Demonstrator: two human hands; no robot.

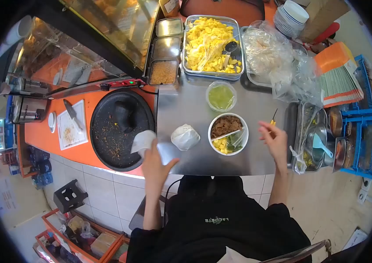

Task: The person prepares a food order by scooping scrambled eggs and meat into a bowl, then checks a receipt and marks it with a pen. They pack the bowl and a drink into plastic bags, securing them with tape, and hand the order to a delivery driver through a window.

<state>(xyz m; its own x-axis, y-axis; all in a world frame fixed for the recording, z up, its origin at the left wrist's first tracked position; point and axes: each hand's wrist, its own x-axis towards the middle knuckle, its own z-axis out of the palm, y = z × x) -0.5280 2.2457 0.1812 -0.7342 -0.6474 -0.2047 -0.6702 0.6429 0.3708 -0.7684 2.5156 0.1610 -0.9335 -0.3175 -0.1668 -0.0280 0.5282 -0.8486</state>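
My left hand (154, 168) is over the front edge of the counter, a thin white paper (143, 142) at its fingertips and the thumb spread away. The paper overlaps the rim of a black stone mortar (120, 154). To the right, my right hand (275, 142) has loosely bent, parted fingers and nothing visible in it. Between my hands lies a white wrapped bundle (185, 137), beside a white bowl (246, 139) holding brown meat, yellow pieces, something green and a small clear packet. A lidded tub of green liquid (221, 97) stands just behind the bowl.
A tray of yellow food (209, 46) with a black ladle stands behind, beside small metal containers (163, 72) and plastic bags (267, 50). A knife (73, 115) rests on a white board (80, 138) at left. At right are a covered tray (309, 131) and blue rack (363, 131).
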